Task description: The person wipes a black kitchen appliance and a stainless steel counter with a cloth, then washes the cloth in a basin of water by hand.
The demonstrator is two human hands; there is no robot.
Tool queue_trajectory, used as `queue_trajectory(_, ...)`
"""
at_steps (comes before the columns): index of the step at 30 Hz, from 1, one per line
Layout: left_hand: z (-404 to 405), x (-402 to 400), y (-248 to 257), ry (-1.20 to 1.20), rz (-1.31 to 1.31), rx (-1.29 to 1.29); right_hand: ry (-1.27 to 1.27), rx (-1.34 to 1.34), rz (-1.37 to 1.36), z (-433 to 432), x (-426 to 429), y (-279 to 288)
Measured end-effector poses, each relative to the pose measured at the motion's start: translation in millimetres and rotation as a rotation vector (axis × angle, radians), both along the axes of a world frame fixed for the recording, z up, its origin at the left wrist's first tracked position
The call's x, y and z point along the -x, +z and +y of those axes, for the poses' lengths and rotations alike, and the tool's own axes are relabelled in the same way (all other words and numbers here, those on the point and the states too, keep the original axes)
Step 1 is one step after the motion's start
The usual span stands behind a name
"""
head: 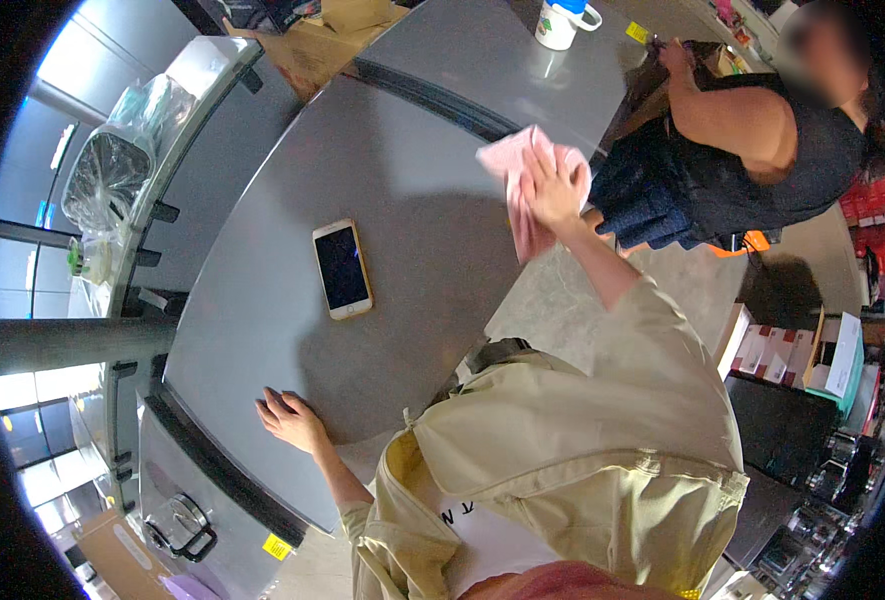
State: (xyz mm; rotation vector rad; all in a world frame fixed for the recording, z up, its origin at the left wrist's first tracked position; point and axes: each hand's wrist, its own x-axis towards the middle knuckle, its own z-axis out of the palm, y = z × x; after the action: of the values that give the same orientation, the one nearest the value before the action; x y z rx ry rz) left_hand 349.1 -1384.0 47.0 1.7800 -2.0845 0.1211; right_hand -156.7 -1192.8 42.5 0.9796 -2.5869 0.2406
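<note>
A pink cloth (519, 154) lies bunched under my right hand (553, 189) at the right edge of the grey tabletop (427, 315). My right fingers press on it, and part of the cloth hangs toward the table's edge. My left hand (290, 420) rests on the near left part of the tabletop, fingers slightly spread, with nothing in it. Between the two hands lies a smartphone (343, 268) in a gold frame, its dark screen facing up.
A white jug with a blue lid (557, 26) stands on the adjoining table. Another person (735, 150) is close by on the right. At lower left sits a clear glass jug (179, 529). A shelf (209, 82) with plastic-wrapped items runs along the left.
</note>
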Motion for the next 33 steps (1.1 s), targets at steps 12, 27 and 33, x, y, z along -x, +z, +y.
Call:
queue_trajectory(12,-2,-1,-1,0.008,0.022,0.005,0.743,0.044,0.018,-13,-122,12)
queue_trajectory(27,0,4,3,0.016,0.029,-0.006,0.631,-0.092,-0.076,-51,-79,16)
queue_trajectory(33,1,7,10,0.03,0.026,-0.02,0.094,-0.159,-0.178,-129,-4,7)
